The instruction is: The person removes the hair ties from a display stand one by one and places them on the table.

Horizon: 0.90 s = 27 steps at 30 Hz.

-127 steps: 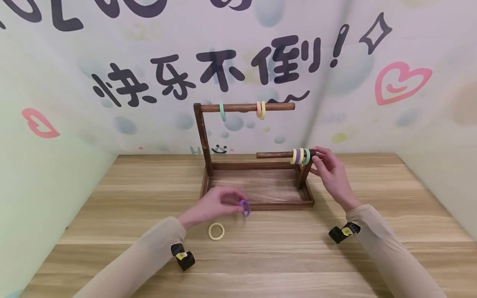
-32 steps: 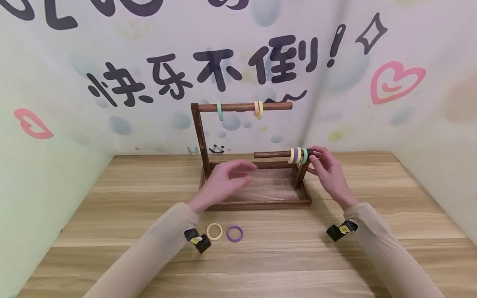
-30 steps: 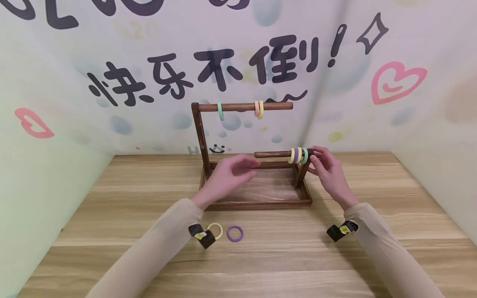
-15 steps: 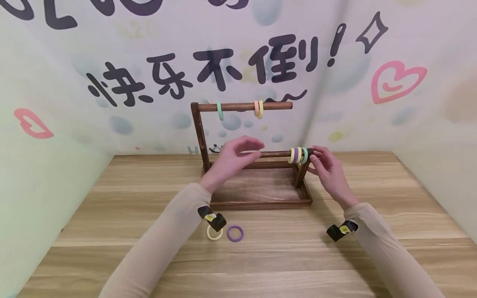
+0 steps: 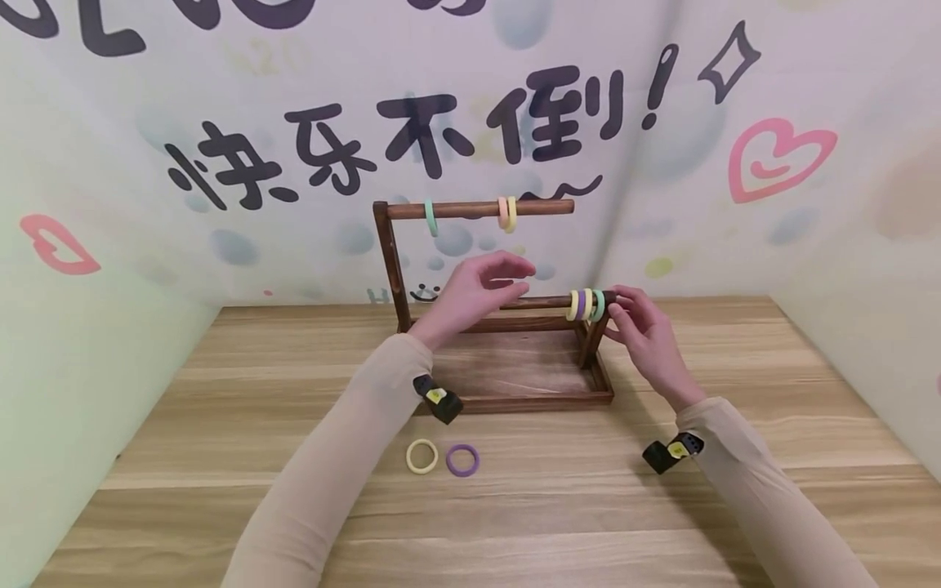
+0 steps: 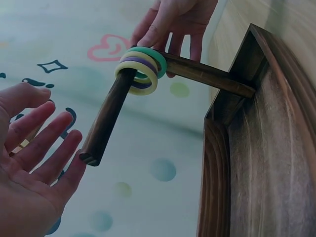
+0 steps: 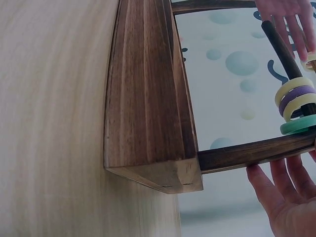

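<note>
A dark wooden ring stand (image 5: 515, 367) has a tray base and two side bars. My left hand (image 5: 478, 287), fingers loosely curved and holding nothing, hovers beside the free end of the lower bar (image 6: 107, 126), below the upper bar (image 5: 463, 210). My right hand (image 5: 653, 339) holds the lower bar's post near its top, thumb in front and fingers behind. Yellow, purple, yellow and green rings (image 6: 148, 89) sit by that post. The upper bar carries a green ring (image 5: 430, 220), a pink ring (image 5: 503, 214) and a yellow ring (image 5: 512, 216).
On the wooden table (image 5: 551, 506), in front of the tray, a yellow ring (image 5: 408, 459) and a purple ring (image 5: 462, 474) lie flat side by side. A printed cloth wall (image 5: 331, 245) rises behind the stand.
Earlier my left hand held the purple ring, which now lies on the table. That hand has since risen forward and right to the lower bar. My right hand stays at the post.
</note>
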Available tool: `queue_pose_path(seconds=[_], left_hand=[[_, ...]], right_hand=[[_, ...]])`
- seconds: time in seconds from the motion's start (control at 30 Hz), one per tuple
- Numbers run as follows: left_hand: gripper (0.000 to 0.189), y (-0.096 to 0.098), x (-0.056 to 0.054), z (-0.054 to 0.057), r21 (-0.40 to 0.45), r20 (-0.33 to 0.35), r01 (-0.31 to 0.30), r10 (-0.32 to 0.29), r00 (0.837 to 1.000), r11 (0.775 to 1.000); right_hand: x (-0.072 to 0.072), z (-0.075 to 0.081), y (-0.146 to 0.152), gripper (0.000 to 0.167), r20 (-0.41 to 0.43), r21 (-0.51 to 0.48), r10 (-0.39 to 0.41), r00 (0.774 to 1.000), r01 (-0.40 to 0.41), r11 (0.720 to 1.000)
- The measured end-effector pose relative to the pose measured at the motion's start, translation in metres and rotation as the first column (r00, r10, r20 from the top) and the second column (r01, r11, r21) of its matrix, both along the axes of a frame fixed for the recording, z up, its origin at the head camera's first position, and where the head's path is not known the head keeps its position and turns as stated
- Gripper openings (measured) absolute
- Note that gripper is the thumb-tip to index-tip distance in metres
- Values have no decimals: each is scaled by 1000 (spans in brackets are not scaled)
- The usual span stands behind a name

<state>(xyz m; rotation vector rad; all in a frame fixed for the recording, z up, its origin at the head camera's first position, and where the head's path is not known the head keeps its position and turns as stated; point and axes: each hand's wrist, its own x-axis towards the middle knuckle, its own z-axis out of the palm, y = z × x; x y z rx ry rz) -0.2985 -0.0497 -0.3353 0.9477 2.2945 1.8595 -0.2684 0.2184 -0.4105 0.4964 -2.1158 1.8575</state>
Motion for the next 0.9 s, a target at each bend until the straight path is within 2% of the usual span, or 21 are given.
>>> queue_pose_path(seconds=[0.37,0.53,0.7,0.9], left_hand=[[27,21,-13,-9,-6,22,14,-14,1000,1000],[32,28,-19,-15,-55,15,43,-43,999,998],[39,35,-21,-24,-88,38,91,-88,995,992],[45,38,-22,-30,-97,66,97,-91,994,991]], right_hand=[[0,0,0,30,3,4,5,1000,-5,1000],[-1,0,0,30,2,1,9,1000,-9,1000],[-1,1,0,31,3,15,8,1000,-8,1000],[-2,0,1,30,2,7,5,1000,-5,1000]])
